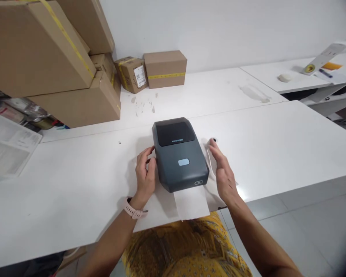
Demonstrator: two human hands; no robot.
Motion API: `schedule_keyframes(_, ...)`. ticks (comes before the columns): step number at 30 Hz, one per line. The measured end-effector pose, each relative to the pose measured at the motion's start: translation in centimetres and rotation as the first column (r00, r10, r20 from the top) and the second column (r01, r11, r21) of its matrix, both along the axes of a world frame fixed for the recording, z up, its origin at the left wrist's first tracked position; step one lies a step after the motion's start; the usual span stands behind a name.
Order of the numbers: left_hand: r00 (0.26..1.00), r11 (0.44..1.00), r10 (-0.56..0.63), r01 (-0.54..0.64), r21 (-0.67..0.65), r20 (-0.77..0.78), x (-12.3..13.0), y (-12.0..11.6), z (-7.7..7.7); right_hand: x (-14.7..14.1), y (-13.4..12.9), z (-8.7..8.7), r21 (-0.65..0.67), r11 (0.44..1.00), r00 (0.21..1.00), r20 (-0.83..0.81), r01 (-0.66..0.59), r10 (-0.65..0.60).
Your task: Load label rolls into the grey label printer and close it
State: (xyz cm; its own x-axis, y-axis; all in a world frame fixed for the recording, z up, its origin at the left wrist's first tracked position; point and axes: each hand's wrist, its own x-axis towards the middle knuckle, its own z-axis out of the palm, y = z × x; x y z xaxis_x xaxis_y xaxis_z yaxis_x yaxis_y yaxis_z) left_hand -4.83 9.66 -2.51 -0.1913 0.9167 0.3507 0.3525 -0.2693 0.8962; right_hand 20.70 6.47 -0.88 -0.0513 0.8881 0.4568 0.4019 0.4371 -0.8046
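One printer between two hands on a white counter

One dark printer sits on the white counter, in the middle of the near part. It has one glossy black panel at its far end and one pale blue button nearer its middle. One blank white sheet sticks out from its near end toward the counter's near edge.

Two hands flank it. The left hand is half open, its fingers curled and its fingertips against the printer's left side; it is not closed around anything. The right hand is open, fingers extended, just beside the printer's right side, with nothing seen in its grasp. One white cable runs between the printer and the right hand; whether that hand touches the cable, I cannot tell. One round hole in the counter lies by the right fingertips. One pink watch strap circles the left wrist.

Two cardboard boxes stand side by side by the wall: a smaller one with one white label, and a wider one with yellow tape to its right. At least four more boxes are piled at the far left.

At the far right are one white roll, one blue pen, one orange item and one tilted white object holding a yellow-cored roll.
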Motion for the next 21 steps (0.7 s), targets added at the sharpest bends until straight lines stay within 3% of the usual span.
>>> schedule_keyframes(2,1.000,1.000,-0.003,0.003,0.005,0.011,0.3,-0.2,-0.3,-0.4,-0.8,-0.7,-0.070,0.996,0.995,-0.076,0.053,-0.058)
schedule_keyframes(5,1.000,1.000,-0.012,0.012,0.009,0.004,0.7,-0.6,-0.4,-1.4,-1.5,-0.7,-0.139,0.990,0.995,-0.092,0.020,-0.033)
schedule_keyframes(10,0.998,0.998,-0.066,0.066,-0.017,0.003,1.3,-1.2,-0.4,-2.6,-2.0,-0.6,-0.160,0.987,0.989,-0.145,0.013,-0.036)
schedule_keyframes(13,0.979,0.987,-0.138,0.149,-0.060,0.150,2.0,-1.7,-0.5,-3.0,-2.0,-1.1,-0.177,0.984,0.984,-0.169,0.033,-0.063)
schedule_keyframes(17,0.873,0.953,-0.212,0.284,-0.105,0.439,3.1,-2.5,-1.0,-3.9,-1.9,-2.2,-0.171,0.985,0.955,-0.287,0.033,-0.081)
schedule_keyframes(21,0.828,0.977,-0.130,0.199,-0.069,0.545,4.1,-3.1,-1.4,-4.8,-1.5,-2.5,-0.261,0.963,0.822,-0.535,0.058,-0.195)
